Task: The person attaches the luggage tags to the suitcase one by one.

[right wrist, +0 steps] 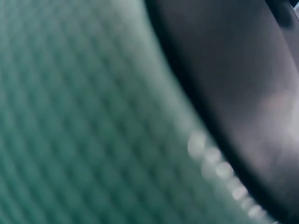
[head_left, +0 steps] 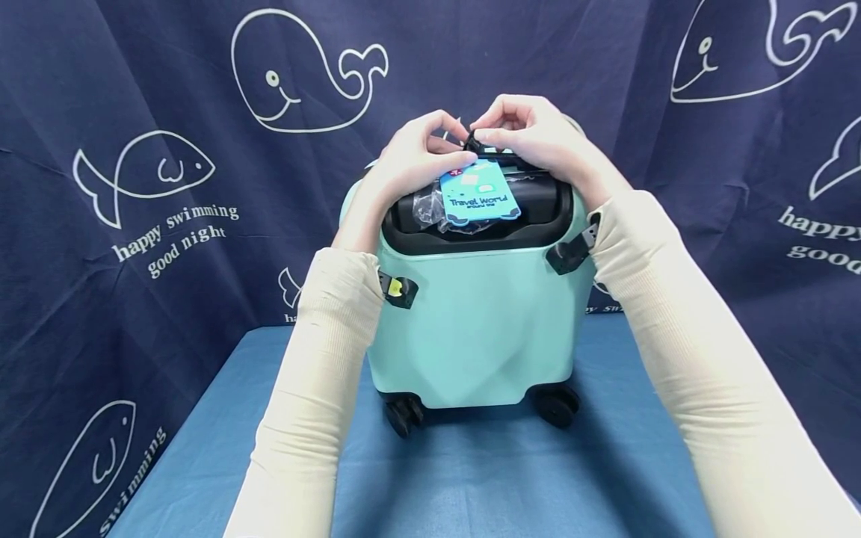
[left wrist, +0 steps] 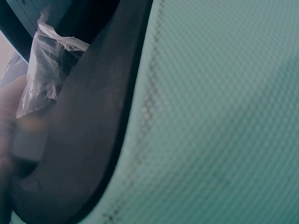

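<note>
A mint-green suitcase (head_left: 474, 321) stands upright on its wheels. At its top, my left hand (head_left: 425, 155) and right hand (head_left: 538, 134) meet over the black carry handle (head_left: 514, 159). Between them, the thumb and fingers of both hands pinch a small black strap (head_left: 474, 142). From it hangs a blue luggage tag (head_left: 479, 193) printed "Travel World", lying over the dark handle recess. Clear plastic wrap (head_left: 428, 207) shows beside the tag, and also in the left wrist view (left wrist: 44, 70). Up close, the right wrist view has the textured green shell (right wrist: 93, 121) and black trim, without the hand's fingertips.
The suitcase stands on a blue cloth-covered table (head_left: 430, 478). Behind and beside it hangs a navy curtain (head_left: 437, 45) with white whale and fish drawings. A wrist camera is strapped at each cream sleeve (head_left: 679, 314). Black wheels (head_left: 557, 406) show beneath the shell.
</note>
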Demonstrator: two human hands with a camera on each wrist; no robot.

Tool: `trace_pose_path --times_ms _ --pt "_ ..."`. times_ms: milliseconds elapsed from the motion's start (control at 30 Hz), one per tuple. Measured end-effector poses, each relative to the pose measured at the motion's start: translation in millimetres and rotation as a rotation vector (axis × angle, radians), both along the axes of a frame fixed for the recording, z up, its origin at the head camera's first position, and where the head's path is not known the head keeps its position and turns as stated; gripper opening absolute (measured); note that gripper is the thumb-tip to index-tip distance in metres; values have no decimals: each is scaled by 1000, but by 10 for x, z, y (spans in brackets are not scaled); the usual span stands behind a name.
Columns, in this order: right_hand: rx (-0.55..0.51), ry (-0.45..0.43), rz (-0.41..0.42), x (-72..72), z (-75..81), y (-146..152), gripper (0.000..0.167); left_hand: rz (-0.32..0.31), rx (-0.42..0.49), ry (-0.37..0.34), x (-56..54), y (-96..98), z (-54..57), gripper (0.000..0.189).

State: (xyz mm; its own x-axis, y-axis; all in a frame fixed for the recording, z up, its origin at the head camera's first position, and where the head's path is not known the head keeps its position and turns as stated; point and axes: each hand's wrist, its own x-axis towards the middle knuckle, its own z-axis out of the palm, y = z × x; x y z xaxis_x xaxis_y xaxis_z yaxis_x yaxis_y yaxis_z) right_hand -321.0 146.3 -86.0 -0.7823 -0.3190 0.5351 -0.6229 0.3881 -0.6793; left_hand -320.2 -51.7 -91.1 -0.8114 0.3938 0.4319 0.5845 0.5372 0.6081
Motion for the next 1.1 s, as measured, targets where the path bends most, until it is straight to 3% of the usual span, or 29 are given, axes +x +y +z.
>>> trace_pose_path --times_ms 133,533,1100 --pt "-24 -10 0 0 -2 9 10 5 9 -5 2 6 1 31" --pt "63 31 -97 44 7 21 26 11 19 -16 4 5 7 32" --pt "69 1 -116 32 8 19 19 17 36 -36 -12 18 2 31"
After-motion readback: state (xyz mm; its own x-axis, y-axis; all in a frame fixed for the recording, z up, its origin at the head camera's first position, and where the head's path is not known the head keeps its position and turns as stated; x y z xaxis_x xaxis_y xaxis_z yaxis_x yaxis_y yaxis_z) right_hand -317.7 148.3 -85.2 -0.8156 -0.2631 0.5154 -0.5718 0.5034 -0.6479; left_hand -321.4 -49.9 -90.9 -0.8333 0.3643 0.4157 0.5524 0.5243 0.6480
